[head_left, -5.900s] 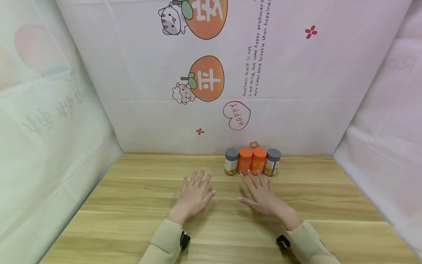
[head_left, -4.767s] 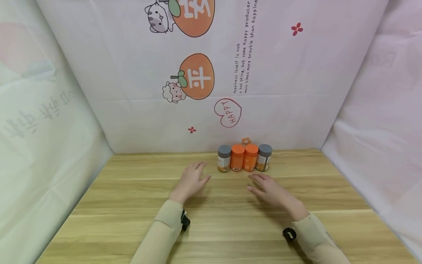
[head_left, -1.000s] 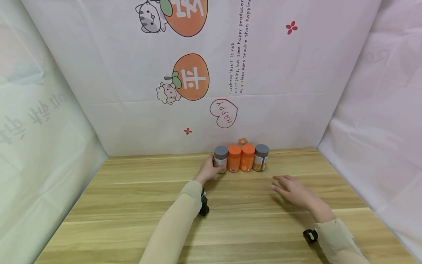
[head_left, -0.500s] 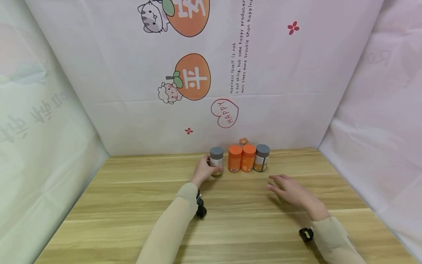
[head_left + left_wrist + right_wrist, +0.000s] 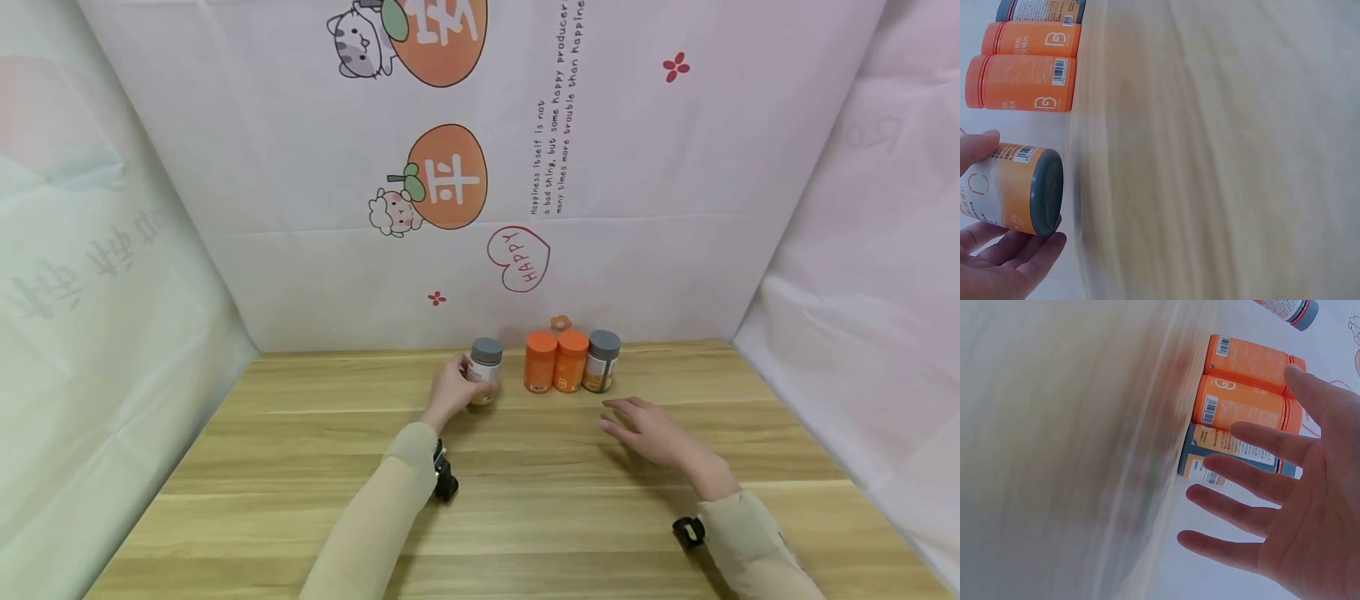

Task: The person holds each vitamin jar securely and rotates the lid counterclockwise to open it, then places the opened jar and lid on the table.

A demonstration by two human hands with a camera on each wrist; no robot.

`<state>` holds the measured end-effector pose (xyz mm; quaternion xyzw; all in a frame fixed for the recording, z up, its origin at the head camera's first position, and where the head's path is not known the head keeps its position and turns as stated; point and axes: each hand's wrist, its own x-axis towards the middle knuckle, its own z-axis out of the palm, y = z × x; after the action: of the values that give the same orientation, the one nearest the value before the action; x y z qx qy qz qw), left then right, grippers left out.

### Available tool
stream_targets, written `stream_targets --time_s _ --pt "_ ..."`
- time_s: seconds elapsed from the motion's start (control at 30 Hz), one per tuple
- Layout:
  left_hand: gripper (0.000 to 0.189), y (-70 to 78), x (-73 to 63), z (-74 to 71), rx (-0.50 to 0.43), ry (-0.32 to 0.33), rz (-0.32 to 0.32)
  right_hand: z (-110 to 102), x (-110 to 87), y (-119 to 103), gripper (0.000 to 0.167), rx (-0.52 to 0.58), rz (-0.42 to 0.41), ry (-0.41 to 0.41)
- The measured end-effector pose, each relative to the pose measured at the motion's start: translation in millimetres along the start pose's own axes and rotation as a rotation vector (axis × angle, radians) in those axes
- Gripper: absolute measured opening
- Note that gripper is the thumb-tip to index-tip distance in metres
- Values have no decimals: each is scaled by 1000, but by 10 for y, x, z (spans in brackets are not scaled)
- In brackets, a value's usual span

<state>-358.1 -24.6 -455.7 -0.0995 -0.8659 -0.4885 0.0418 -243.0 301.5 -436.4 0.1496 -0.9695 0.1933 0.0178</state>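
Observation:
My left hand (image 5: 451, 392) grips a grey-lidded bottle (image 5: 486, 367) with a white and orange label, thumb on one side and fingers round the other. In the left wrist view the grey base of this bottle (image 5: 1047, 192) shows, lifted off the table. Two orange bottles (image 5: 540, 362) and a second grey-lidded bottle (image 5: 602, 362) stand side by side at the back, to the right of the held one. My right hand (image 5: 651, 432) hovers in front of that row, fingers spread and holding nothing; in the right wrist view its fingers overlap the bottles.
The wooden table (image 5: 540, 517) reaches back to a white printed cloth (image 5: 615, 275) close behind the bottles. More cloth hangs along the left (image 5: 112, 333) and right sides. A small black device (image 5: 688, 532) sits at each wrist.
First both hands lay spread over the table. My left hand then took hold of the left grey-lidded bottle, drew it leftward from the row and raised it. The right hand drifted slightly left lately.

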Motion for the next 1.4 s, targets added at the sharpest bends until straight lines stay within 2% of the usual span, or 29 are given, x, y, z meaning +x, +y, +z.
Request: stream_targets --time_s 0.23,0.6,0.97,1.4 --pt "43 32 -63 -85 -3 15 6 23 37 -33 58 3 1 -16" --pt "42 -18 -137 -181 0 40 35 64 80 -111 57 25 -11 -41" --pt "41 17 -258 -315 9 21 48 102 146 -223 60 48 -3 -53" --pt "37 18 -379 -390 7 -14 56 174 257 -332 56 80 -51 -39"
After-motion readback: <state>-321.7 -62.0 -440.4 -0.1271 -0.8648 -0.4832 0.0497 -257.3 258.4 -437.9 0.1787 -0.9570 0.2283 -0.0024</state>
